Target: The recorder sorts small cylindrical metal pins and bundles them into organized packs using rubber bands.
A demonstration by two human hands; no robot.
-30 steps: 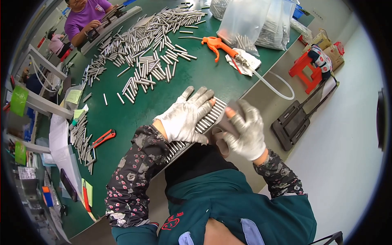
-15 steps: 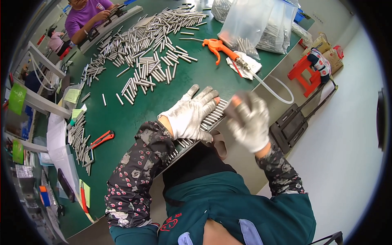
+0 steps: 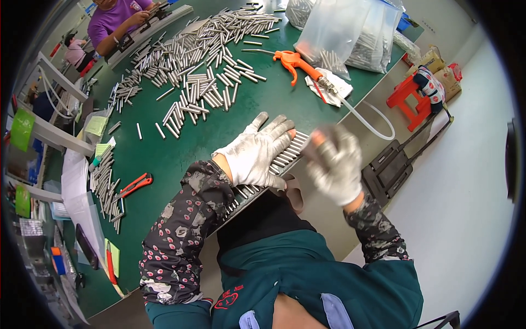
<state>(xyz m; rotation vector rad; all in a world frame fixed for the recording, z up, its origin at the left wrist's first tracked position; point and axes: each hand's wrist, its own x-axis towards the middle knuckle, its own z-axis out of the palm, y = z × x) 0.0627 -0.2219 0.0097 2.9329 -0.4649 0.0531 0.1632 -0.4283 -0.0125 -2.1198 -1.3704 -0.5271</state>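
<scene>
My left hand, in a worn white glove, lies flat with fingers spread over a row of short metal pins. The pins sit side by side along the table's near edge, some covered by the palm. To the right, at the far end of the row, my gloved right hand is closed around a dark grey-brown block. Motion smears the block, so its exact kind cannot be made out. One bare fingertip shows on each glove.
Loose metal pins are heaped across the green table. An orange air blow gun with a hose lies beyond my hands, beside clear bags. A red utility knife is at left. Across the table sits a person in purple.
My left hand stays on the pins. My right hand, with the block, is in nearly the same spot and blurred in both frames.
</scene>
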